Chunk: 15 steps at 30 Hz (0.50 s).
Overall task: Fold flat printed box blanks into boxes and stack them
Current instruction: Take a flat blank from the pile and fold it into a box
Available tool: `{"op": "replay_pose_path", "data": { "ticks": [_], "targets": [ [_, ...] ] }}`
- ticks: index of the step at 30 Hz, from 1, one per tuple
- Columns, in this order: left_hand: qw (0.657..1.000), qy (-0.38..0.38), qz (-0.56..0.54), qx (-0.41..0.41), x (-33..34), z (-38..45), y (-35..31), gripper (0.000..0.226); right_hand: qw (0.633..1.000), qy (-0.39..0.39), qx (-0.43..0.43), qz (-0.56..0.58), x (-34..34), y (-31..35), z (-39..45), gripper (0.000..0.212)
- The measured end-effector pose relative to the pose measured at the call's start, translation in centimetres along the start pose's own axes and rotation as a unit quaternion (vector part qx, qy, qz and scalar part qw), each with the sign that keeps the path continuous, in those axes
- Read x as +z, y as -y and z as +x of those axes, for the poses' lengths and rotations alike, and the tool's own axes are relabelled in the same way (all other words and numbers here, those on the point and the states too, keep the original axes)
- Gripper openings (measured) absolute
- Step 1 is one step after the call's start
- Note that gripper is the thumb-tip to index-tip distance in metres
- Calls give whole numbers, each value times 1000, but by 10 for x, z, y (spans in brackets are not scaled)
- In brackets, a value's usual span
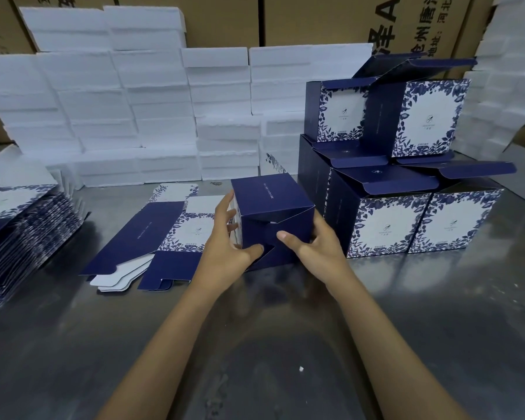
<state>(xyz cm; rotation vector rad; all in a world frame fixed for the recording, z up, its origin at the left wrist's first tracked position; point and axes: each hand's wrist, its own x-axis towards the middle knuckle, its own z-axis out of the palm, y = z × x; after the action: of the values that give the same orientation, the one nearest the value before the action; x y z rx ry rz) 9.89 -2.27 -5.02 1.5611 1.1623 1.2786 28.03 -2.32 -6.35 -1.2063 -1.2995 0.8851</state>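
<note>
A grey metal bench [285, 344] fills the lower part of the view. Behind it stand brown cardboard cartons [225, 22] with printed characters, and in front of those a wall of white foam blocks [134, 101] stacked in rows along the far edge of the bench.

On the right side of the bench sits the stack of folded boxes [406, 177]: dark blue boxes with white fronts framed by blue leaf print, two tiers high, their top flaps standing open. On the left edge lies a pile of flat blanks [22, 231], fanned out and leaning toward the middle. Between that pile and the hands, one flat blank [164, 234] lies spread on the bench, dark blue panels and a leaf-printed white panel facing up, with white tabs showing at its near edge.

At the centre, just left of the stack, is the box being folded [273, 219], resting on the bench with its near dark blue end toward the camera; the end flaps there are partly overlapped, with a gap showing between them. The left hand [228, 247] holds the box's left side, fingers spread along that face and thumb pressing on the lower end flap. The right hand [315, 247] grips the right side, fingers wrapped round the corner, thumb laid on the end flap.

A small white scrap [301, 369] lies on the bare bench nearer the camera.
</note>
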Motion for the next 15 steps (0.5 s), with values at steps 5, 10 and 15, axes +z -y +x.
{"op": "replay_pose_path", "data": {
  "ticks": [5, 10, 15],
  "targets": [
    [999, 4, -24, -29, -1, -3, -9, 94, 998, -53, -16, -34, 8, -3, -1, 43],
    [997, 15, -57, -43, -3, -7, -16, 91, 996, -77, -13, -52, 13, -4, -2, 45],
    [995, 26, -89, -46, -2, -8, -23, 81, 993, -92, 2, -72, 14, -1, -2, 52]
  ]
}}
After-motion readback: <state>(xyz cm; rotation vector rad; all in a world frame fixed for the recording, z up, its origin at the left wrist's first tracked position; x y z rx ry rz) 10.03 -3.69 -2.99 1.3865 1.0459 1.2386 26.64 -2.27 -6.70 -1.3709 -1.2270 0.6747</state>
